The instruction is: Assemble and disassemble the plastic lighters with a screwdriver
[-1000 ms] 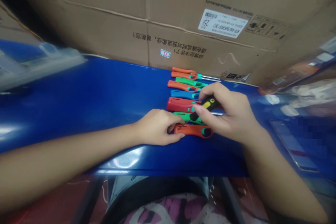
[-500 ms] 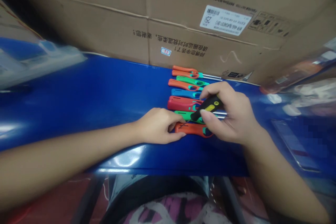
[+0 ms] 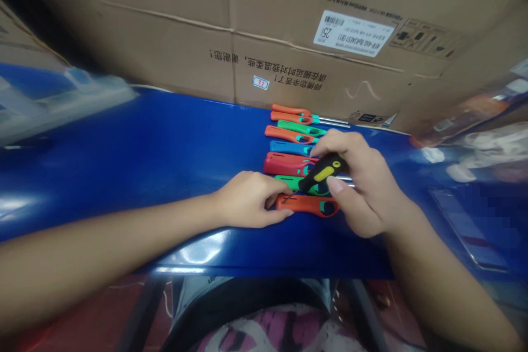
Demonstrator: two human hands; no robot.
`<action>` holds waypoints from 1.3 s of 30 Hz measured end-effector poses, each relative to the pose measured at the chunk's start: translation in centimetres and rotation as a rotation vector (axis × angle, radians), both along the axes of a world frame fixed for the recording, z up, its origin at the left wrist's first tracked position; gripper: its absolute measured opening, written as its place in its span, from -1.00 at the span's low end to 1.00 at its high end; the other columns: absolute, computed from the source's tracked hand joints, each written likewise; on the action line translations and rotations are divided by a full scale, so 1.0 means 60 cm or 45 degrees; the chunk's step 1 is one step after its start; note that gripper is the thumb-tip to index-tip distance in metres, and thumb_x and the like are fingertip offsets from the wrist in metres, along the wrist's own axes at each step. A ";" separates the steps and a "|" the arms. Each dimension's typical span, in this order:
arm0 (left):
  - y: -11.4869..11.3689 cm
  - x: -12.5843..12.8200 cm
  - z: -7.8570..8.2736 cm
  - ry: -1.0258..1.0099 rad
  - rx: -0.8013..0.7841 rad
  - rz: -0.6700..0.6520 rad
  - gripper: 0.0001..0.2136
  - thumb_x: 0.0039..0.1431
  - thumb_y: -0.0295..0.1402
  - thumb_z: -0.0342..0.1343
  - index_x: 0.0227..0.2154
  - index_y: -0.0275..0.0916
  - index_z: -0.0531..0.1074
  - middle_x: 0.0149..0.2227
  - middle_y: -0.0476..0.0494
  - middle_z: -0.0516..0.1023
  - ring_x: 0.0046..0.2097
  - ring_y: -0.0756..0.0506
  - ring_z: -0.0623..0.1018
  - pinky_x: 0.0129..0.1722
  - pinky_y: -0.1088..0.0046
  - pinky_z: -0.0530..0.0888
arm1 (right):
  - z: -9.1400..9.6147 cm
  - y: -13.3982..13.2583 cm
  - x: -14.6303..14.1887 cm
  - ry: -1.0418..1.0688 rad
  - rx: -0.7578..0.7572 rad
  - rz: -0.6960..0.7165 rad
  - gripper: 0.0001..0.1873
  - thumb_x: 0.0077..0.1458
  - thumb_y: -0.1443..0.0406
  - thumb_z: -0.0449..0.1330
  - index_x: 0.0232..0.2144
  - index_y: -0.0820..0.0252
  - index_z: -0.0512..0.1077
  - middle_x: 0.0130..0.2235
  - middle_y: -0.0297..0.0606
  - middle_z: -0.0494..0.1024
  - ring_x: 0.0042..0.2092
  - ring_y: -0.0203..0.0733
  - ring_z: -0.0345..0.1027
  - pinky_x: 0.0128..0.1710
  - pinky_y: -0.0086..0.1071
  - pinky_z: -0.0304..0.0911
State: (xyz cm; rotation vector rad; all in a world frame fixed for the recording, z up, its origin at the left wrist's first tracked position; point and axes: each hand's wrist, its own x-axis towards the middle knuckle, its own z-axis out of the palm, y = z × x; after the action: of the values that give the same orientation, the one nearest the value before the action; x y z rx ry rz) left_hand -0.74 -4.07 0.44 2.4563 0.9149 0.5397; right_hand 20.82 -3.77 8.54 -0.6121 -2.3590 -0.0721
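Observation:
My left hand (image 3: 253,198) pinches the handle end of the nearest orange lighter (image 3: 307,205), a long-necked kind lying flat. My right hand (image 3: 367,187) is closed around a screwdriver (image 3: 324,172) with a black and yellow handle. Its thin shaft slants down to the left, and the tip meets the orange lighter's handle near my left fingertips. Behind it lie a green lighter (image 3: 284,181), a red lighter (image 3: 286,164), a blue lighter (image 3: 286,147) and several more in a column. My right hand hides some of their metal necks.
A large cardboard box (image 3: 165,49) stands along the back of the blue table (image 3: 185,137). On the right lies a flat, phone-like object (image 3: 466,228), with blurred plastic-wrapped items behind it. A whitish object (image 3: 53,104) is at the far left.
The thumb of my right hand has lifted and shifted slightly right on the screwdriver handle. The screwdriver tip stays on the orange lighter, and my left hand keeps its hold.

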 end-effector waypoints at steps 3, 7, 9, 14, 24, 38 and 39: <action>0.000 0.000 -0.001 -0.005 0.013 -0.003 -0.79 0.23 -0.18 0.17 -0.37 -0.23 0.47 -0.50 0.07 0.50 -0.50 0.03 0.45 -0.49 0.50 0.24 | -0.002 0.003 0.001 0.008 0.075 -0.050 -0.87 0.18 0.22 0.16 -0.22 0.09 0.34 -0.33 -0.33 0.55 -0.42 -0.24 0.42 -0.45 -0.38 0.30; 0.000 0.000 0.001 0.002 -0.003 -0.001 -0.80 0.22 -0.19 0.18 -0.36 -0.23 0.48 -0.49 0.05 0.52 -0.49 0.03 0.46 -0.49 0.51 0.25 | -0.007 0.007 0.006 0.004 0.032 -0.076 -0.84 0.21 0.30 0.05 -0.14 0.08 0.31 -0.26 -0.29 0.54 -0.39 -0.23 0.43 -0.43 -0.36 0.32; 0.000 0.000 0.002 0.012 -0.005 0.002 -0.79 0.23 -0.19 0.18 -0.37 -0.23 0.48 -0.49 0.04 0.52 -0.49 0.02 0.47 -0.49 0.52 0.25 | -0.007 0.008 0.008 -0.012 0.028 -0.058 -0.82 0.19 0.26 0.05 -0.13 0.10 0.29 -0.27 -0.28 0.52 -0.39 -0.22 0.41 -0.44 -0.35 0.31; -0.001 0.000 0.002 0.020 -0.012 0.003 -0.80 0.23 -0.19 0.18 -0.35 -0.23 0.47 -0.49 0.05 0.53 -0.48 0.02 0.47 -0.49 0.52 0.25 | -0.005 0.012 0.007 0.032 0.044 -0.135 -0.90 0.20 0.27 0.12 -0.23 0.09 0.26 -0.41 -0.39 0.41 -0.48 -0.29 0.32 -0.49 -0.38 0.24; -0.001 0.000 0.003 0.017 -0.020 -0.001 -0.78 0.24 -0.17 0.16 -0.38 -0.23 0.46 -0.49 0.05 0.52 -0.48 0.02 0.47 -0.49 0.51 0.24 | -0.005 0.007 0.004 0.032 0.034 -0.130 -0.86 0.22 0.24 0.05 -0.16 0.09 0.28 -0.28 -0.27 0.48 -0.38 -0.20 0.39 -0.41 -0.31 0.33; -0.001 -0.001 0.004 -0.125 -0.005 -0.003 -0.82 0.16 -0.27 0.24 -0.29 -0.23 0.39 -0.37 0.03 0.52 -0.42 0.03 0.45 -0.44 0.52 0.32 | -0.010 0.011 0.008 0.014 0.069 -0.127 -0.80 0.13 0.23 0.15 -0.18 0.08 0.27 -0.30 -0.32 0.49 -0.40 -0.21 0.42 -0.43 -0.35 0.31; -0.001 -0.001 0.004 -0.130 -0.002 -0.010 -0.83 0.16 -0.28 0.24 -0.31 -0.23 0.37 -0.37 0.03 0.51 -0.42 0.03 0.45 -0.44 0.52 0.32 | -0.011 0.012 0.008 0.025 0.082 -0.130 -0.80 0.12 0.24 0.17 -0.19 0.08 0.28 -0.31 -0.33 0.49 -0.41 -0.22 0.41 -0.44 -0.36 0.31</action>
State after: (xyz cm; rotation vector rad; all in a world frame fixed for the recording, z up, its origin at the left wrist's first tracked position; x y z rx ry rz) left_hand -0.82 -4.13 0.69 2.4059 0.8636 0.6551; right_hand 21.29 -3.05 7.90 -0.6985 -2.2961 -0.1865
